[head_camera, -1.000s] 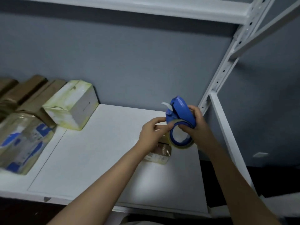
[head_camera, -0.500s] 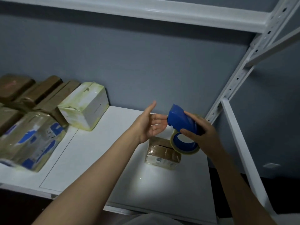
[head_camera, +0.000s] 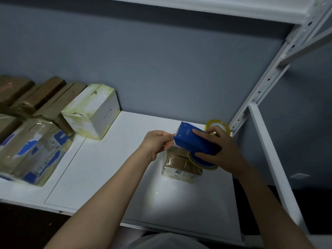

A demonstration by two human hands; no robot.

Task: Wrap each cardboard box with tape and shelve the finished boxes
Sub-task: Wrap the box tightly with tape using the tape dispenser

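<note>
My right hand (head_camera: 218, 150) grips a blue tape dispenser (head_camera: 193, 141) with a roll of clear tape, held above the white shelf (head_camera: 107, 177). My left hand (head_camera: 157, 143) pinches at the dispenser's toothed front edge, where the tape end comes out; the tape itself is too thin to see. Below the dispenser a small taped cardboard box (head_camera: 181, 168) lies on the shelf. A spare yellowish tape roll (head_camera: 218, 125) stands behind my right hand, near the back right corner.
Several wrapped boxes fill the shelf's left side: a white one (head_camera: 93, 112), a brown one with blue print (head_camera: 34, 151), brown ones (head_camera: 45, 94) behind. A white upright post (head_camera: 265, 90) and rail (head_camera: 267, 151) bound the right. An upper shelf (head_camera: 197, 6) runs overhead.
My left hand was open half a second ago; now its fingers pinch at the dispenser's front edge. My right hand has tilted the dispenser flatter, and the spare roll has come into sight.
</note>
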